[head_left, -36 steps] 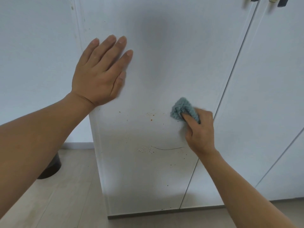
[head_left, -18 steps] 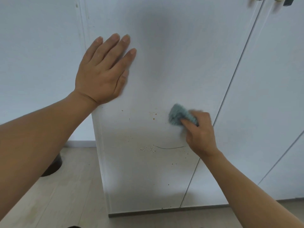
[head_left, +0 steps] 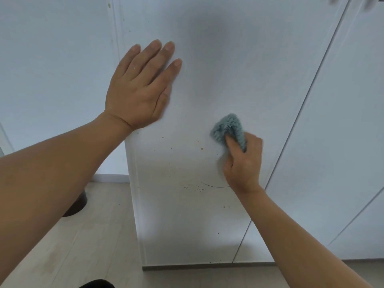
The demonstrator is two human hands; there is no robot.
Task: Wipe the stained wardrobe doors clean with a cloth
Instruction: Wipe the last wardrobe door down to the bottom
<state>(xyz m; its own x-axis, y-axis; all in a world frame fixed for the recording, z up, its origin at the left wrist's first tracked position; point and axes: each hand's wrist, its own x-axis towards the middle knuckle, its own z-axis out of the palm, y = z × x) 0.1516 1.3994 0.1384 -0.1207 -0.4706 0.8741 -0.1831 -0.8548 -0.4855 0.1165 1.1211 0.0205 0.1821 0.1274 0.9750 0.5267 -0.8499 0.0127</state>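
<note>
Right hand (head_left: 242, 163) has its grip bunched tight round the blue-grey cloth (head_left: 228, 129), pressed on the left door (head_left: 228, 59) near its right edge. Brown specks (head_left: 193, 187) sit left of the cloth and lower, toward the door's bottom edge, so that hand's closest. Left hand (head_left: 141, 88) lies flat higher up, fingers straight. Nothing seems to be in the way.

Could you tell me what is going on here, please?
A person is wiping a white wardrobe door with a grey-blue cloth gripped in the right hand. The left hand lies flat on the door, fingers straight. Brown specks and a thin curved dark mark show on the door below the cloth.
</note>
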